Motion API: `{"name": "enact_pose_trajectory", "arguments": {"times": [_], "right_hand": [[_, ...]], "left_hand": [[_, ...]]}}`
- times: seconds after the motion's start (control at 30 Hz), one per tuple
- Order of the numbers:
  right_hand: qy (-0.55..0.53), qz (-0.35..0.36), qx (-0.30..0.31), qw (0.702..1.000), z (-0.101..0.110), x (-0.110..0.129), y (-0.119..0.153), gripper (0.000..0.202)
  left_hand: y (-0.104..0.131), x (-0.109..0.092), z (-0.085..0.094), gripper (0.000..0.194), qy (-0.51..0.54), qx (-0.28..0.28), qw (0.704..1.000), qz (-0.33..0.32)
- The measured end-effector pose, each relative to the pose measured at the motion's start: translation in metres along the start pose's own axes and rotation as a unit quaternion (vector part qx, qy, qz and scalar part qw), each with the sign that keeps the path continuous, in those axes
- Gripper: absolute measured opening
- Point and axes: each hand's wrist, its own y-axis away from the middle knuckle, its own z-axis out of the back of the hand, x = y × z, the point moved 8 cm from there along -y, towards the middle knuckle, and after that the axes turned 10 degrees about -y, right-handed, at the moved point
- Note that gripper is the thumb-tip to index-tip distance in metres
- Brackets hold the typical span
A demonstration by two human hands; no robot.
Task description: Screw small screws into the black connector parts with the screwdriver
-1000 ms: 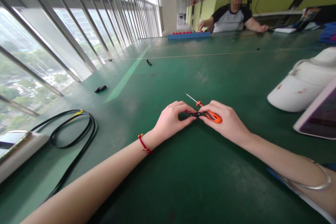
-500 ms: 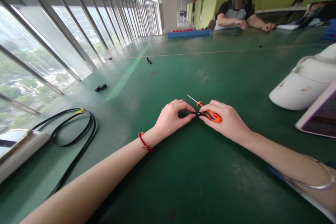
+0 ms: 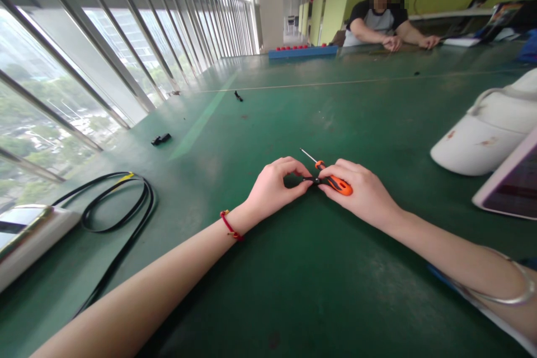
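Over the middle of the green table (image 3: 268, 257), my left hand (image 3: 276, 183) pinches a small black part (image 3: 315, 180) between thumb and fingertips. My right hand (image 3: 359, 185) is closed around a screwdriver (image 3: 342, 185) with an orange and black handle. Its thin metal shaft points up and away to the left, clear of the black part. The right fingertips also meet the near end of the black part, so both hands touch it. What exactly the small part is cannot be made out.
A black cable (image 3: 146, 201) lies looped at left beside a white box-like device (image 3: 37, 246). Small black pieces (image 3: 161, 139) lie farther off. At right are a white jug-like container (image 3: 482, 128) and a pink-edged tablet (image 3: 512, 184). A person (image 3: 377, 22) sits across the table near a blue strip (image 3: 302, 52).
The screwdriver has shifted very slightly in my right hand. Both hands keep nearly the same place on the black part. The person opposite has moved a hand a little.
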Motion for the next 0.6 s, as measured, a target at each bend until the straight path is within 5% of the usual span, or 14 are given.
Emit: {"name": "enact_pose_trajectory", "arguments": {"times": [0.37,0.5,0.6], "right_hand": [[0.039,0.001,0.015,0.999,-0.004,-0.008,-0.002,0.012],[0.02,-0.004,0.014,1.0,-0.003,-0.01,-0.001,0.013],[0.014,-0.001,0.019,1.0,-0.003,-0.011,0.0,0.013]], "left_hand": [[0.003,-0.001,-0.017,0.009,-0.094,0.047,0.994,-0.039],[0.0,0.018,0.004,0.01,-0.139,-0.008,0.989,0.05],[-0.001,0.049,0.04,0.012,-0.208,-0.053,0.966,0.147]]}}
